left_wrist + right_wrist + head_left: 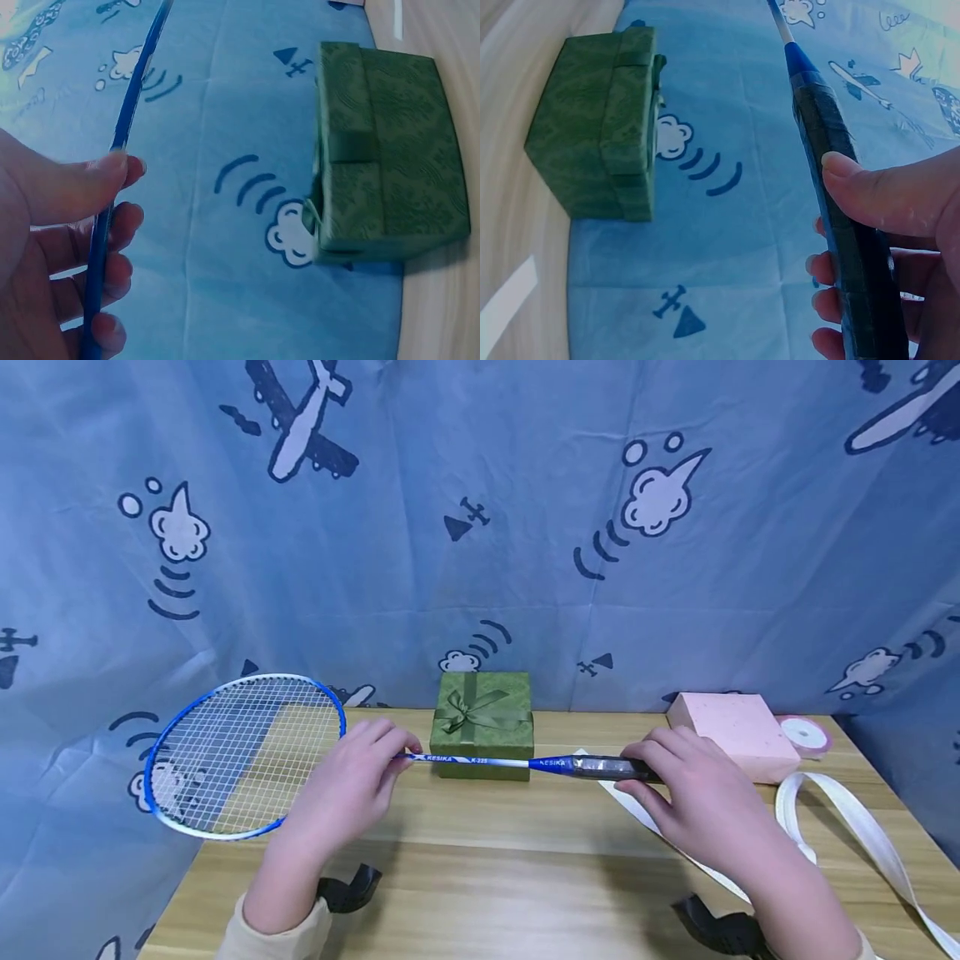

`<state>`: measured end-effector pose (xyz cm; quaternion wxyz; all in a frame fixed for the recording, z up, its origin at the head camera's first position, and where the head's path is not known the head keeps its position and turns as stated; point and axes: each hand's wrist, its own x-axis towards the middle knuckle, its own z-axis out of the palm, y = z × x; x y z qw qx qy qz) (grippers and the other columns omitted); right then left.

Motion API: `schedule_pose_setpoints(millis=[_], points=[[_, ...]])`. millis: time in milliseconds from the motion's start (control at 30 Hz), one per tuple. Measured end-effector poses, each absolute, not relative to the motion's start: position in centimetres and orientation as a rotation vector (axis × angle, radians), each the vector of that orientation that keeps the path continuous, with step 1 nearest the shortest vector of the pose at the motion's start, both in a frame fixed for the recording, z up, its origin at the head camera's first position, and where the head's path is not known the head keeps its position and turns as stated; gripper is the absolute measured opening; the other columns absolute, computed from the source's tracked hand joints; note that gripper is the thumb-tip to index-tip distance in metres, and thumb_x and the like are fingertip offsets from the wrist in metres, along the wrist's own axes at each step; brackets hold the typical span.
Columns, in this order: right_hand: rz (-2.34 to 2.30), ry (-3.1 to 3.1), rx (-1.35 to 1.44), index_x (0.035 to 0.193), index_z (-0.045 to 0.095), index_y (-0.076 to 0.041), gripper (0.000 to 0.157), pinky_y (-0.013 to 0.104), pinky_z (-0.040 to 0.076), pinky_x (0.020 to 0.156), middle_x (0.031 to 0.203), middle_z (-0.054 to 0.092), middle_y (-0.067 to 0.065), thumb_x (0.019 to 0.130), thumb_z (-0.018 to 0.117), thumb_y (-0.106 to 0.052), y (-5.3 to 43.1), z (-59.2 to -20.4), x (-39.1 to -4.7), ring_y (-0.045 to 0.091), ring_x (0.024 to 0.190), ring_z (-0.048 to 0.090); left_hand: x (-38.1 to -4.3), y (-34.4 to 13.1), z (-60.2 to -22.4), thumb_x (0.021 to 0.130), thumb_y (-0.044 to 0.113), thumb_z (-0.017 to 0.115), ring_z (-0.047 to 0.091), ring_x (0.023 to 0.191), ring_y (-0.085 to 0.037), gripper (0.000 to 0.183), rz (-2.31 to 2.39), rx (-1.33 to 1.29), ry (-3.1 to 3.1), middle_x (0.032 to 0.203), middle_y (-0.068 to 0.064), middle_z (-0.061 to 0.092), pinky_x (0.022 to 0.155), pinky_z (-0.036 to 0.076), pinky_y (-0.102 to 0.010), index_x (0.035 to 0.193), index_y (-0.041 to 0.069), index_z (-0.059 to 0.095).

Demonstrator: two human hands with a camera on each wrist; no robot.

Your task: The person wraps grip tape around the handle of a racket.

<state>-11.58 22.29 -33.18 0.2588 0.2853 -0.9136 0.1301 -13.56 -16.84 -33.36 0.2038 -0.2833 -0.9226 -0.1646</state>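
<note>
- The badminton racket (pixel 450 759) was up off the table (pixel 525 868), crosswise, its shaft (pixel 495 762) passing across my view of the green box (pixel 487 739); stringed head (pixel 247 756) out left, handle (pixel 607 767) right.
- Looked light, my guess; the head's overhang would likely tip it if held by one end only.
- Shaft probably stiff with slight flex, smooth and maybe slippery; strings the part to spare from knocks or pressing.
- Best hold, I'd say: the wrapped handle, which should grip well, plus the shaft for balance.
- Left hand (pixel 352 777) was barely open: thumb and index pinched the shaft near the head, other fingers curled about it.
- Right hand (pixel 693 793) was wrapped round the handle, thumb on one side, fingers on the other.
- Neither hand touched the box.
</note>
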Motion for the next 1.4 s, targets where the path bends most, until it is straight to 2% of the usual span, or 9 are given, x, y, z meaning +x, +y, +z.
schedule_pose_setpoints(millis=[67, 167, 333, 400, 533, 667, 1000, 1167, 1400], points=[[0.366, -2.454, 0.775, 0.102, 0.071, -0.014, 0.032, 0.037, 0.044, 0.070, 0.091, 0.062, -0.009, 0.093, 0.075, -0.045, 22.4, -32.9, -11.4, 0.013, 0.082, 0.052, -13.6, -16.5, -32.9, 0.096, 0.015, 0.073, 0.059, 0.093, -0.017, 0.007, -0.454, -0.803, -2.545, 0.097, 0.007, 0.065, 0.082, 0.051, -0.036, 0.102, 0.017, 0.070], [0.370, -2.433, 0.771, 0.102, 0.071, -0.014, 0.051, 0.037, 0.044, 0.071, 0.093, 0.062, -0.009, 0.102, 0.051, -0.061, 22.5, -32.5, -11.0, 0.012, 0.082, 0.052, -13.4, -16.1, -32.5, 0.095, 0.023, 0.076, 0.057, 0.086, -0.014, 0.007, -0.443, -0.805, -2.503, 0.093, 0.009, 0.065, 0.076, 0.048, -0.034, 0.098, 0.019, 0.071], [0.375, -2.406, 0.776, 0.105, 0.072, -0.013, 0.039, 0.034, 0.043, 0.077, 0.096, 0.063, -0.008, 0.100, 0.064, -0.051, 22.2, -31.8, -10.5, 0.012, 0.084, 0.053, -12.8, -15.9, -31.9, 0.091, 0.025, 0.080, 0.055, 0.078, -0.012, 0.009, -0.443, -0.792, -2.464, 0.088, 0.011, 0.065, 0.069, 0.046, -0.032, 0.096, 0.021, 0.073], [0.377, -2.382, 0.780, 0.104, 0.072, -0.012, 0.042, 0.031, 0.041, 0.079, 0.096, 0.063, -0.007, 0.101, 0.060, -0.053, 22.0, -31.5, -10.4, 0.012, 0.084, 0.054, -12.6, -15.8, -31.6, 0.091, 0.026, 0.081, 0.055, 0.074, -0.011, 0.010, -0.441, -0.787, -2.468, 0.086, 0.011, 0.064, 0.067, 0.045, -0.030, 0.096, 0.021, 0.074], [0.377, -2.327, 0.787, 0.103, 0.073, -0.011, 0.065, 0.029, 0.038, 0.077, 0.093, 0.064, -0.006, 0.106, 0.035, -0.063, 21.7, -31.1, -10.4, 0.013, 0.083, 0.054, -12.1, -16.0, -30.8, 0.089, 0.028, 0.082, 0.051, 0.065, -0.004, 0.011, -0.459, -0.769, -2.477, 0.082, 0.015, 0.062, 0.058, 0.042, -0.024, 0.094, 0.024, 0.073], [0.393, -2.301, 0.794, 0.103, 0.074, -0.009, 0.064, 0.029, 0.038, 0.076, 0.092, 0.065, -0.004, 0.106, 0.036, -0.062, 21.7, -31.1, -10.4, 0.013, 0.082, 0.054, -11.5, -16.2, -30.5, 0.088, 0.027, 0.083, 0.050, 0.063, 0.000, 0.011, -0.481, -0.758, -2.475, 0.080, 0.016, 0.060, 0.054, 0.040, -0.021, 0.091, 0.024, 0.073], [0.392, -2.267, 0.791, 0.105, 0.075, -0.008, 0.061, 0.031, 0.038, 0.077, 0.094, 0.067, -0.004, 0.107, 0.041, -0.059, 22.3, -31.4, -9.9, 0.015, 0.082, 0.055, -12.0, -14.7, -31.2, 0.081, 0.032, 0.088, 0.052, 0.062, -0.004, 0.019, -0.478, -0.795, -2.389, 0.077, 0.014, 0.060, 0.055, 0.042, -0.024, 0.083, 0.023, 0.072], [0.385, -2.273, 0.810, 0.105, 0.075, -0.006, 0.059, 0.033, 0.040, 0.075, 0.093, 0.068, -0.001, 0.107, 0.043, -0.055, 21.8, -31.4, -9.8, 0.018, 0.083, 0.058, -12.1, -11.9, -31.9, 0.091, 0.035, 0.080, 0.052, 0.065, -0.006, 0.015, -0.432, -0.905, -2.355, 0.080, 0.012, 0.061, 0.058, 0.045, -0.026, 0.090, 0.022, 0.073], [0.394, -2.301, 0.847, 0.109, 0.074, -0.005, 0.058, 0.034, 0.043, 0.077, 0.095, 0.068, -0.001, 0.107, 0.043, -0.054, 20.5, -31.8, -9.8, 0.018, 0.084, 0.059, -12.0, -10.5, -32.8, 0.089, 0.045, 0.078, 0.043, 0.051, -0.004, 0.025, -0.416, -0.890, -2.245, 0.064, 0.015, 0.050, 0.044, 0.024, -0.017, 0.074, 0.026, 0.071]])
